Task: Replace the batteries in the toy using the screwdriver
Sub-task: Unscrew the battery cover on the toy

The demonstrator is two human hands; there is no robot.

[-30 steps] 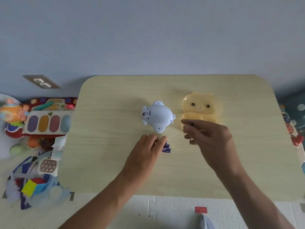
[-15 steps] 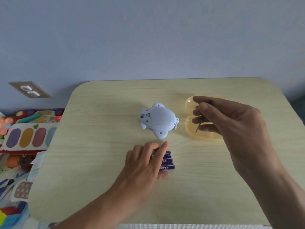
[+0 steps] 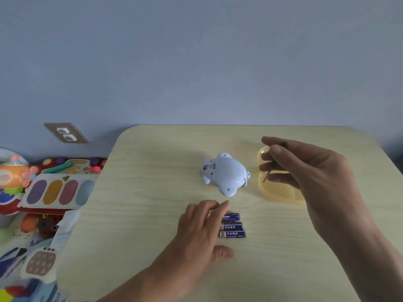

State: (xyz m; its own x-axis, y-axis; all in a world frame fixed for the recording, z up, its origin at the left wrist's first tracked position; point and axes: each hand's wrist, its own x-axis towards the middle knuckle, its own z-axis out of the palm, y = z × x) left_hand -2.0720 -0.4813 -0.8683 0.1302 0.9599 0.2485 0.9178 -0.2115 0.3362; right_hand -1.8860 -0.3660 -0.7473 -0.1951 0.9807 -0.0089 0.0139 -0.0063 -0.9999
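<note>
Both my arms bare to the frame edge, no sleeves, no gloves. My left hand (image 3: 200, 232) and my right hand (image 3: 309, 171): no rings, no watch or bands at wrists. Nails short, unpainted, no markings on what's visible

There is only one view, from a camera on the person's head. It looks forward and down, over the near edge of the pale wooden table with rounded corners (image 3: 152, 214), toward the far edge and the plain blue-grey wall (image 3: 196, 51) behind it. The wall fills the upper part of the picture, so the tilt down is moderate. The lens is wide: the far corners of the table bend. The camera is near, at arm's reach; both forearms enter from the bottom edge. At the left edge, the view also takes in colourful plastic toys (image 3: 50, 190) beside the table.
</note>
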